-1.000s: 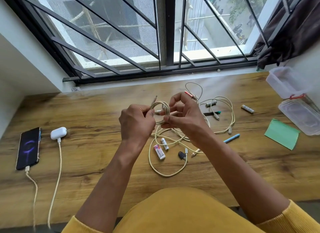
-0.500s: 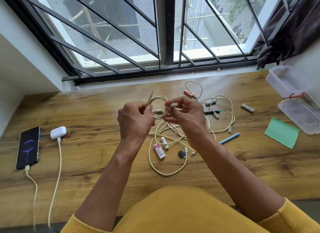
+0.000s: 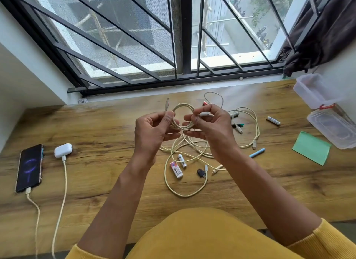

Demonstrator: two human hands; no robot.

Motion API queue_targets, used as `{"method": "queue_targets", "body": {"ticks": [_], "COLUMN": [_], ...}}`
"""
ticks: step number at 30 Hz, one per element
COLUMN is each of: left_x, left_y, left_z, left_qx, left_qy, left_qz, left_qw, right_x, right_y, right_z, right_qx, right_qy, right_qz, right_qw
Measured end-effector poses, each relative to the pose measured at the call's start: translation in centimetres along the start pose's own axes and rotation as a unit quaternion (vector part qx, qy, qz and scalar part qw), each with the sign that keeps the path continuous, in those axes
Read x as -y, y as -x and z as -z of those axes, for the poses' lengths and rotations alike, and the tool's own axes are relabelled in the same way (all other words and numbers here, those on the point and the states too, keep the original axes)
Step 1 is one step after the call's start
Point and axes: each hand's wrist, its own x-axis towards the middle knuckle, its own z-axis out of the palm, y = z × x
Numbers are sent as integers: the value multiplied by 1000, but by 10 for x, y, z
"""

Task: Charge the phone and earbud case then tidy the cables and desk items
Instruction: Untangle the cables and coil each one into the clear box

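Cream loose cables (image 3: 185, 181) sprawl on the desk (image 3: 96, 181) below the hands. Above them, the left hand (image 3: 152, 131) pinches the coil (image 3: 183, 116) at thumb and forefinger, while the right hand (image 3: 210, 127) curls around its other side, pinching a plug (image 3: 204, 114).

We record a wood-grain desk (image 3: 96, 127) under the window, with a phone (image 3: 29, 168) and a white earbud case (image 3: 63, 150) lying side by side at its left, each with a cable plugged in. At centre we list loose cream cables (image 3: 185, 189), an eraser (image 3: 176, 169), a battery (image 3: 182, 160) and a small black item (image 3: 201, 173). Toward the right we note a blue pen (image 3: 257, 153), another battery (image 3: 273, 121), a green paper (image 3: 311, 148) and two clear plastic containers (image 3: 336, 127).
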Motion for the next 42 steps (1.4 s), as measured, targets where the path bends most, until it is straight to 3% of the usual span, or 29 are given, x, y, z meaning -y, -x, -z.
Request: {"method": "queue_targets", "body": {"ticks": [11,15,21,32,42], "left_x": [-2,-3,-2,0,-1], "left_y": [-1,-1,2,4,4], "left_z": [6,3,-3,-6,-2], "left_qx": [50,2,-53,-20,33], "left_qy": [204,227,217,94,123], "left_qz": [89,108,110,55,87], "left_qw": [974,968,969,994,988], "right_x": [5,4,2,4,3], "right_y": [0,0,0,4,2], "right_z": [-2,-4,-4,-9,-8], "right_qx": [-25,-12,29,-7,2], "right_qy": [-36,-39,-27,11,6], "right_qz": [18,25,36,34,9], "right_qw": [999,999,999,999,1000]}}
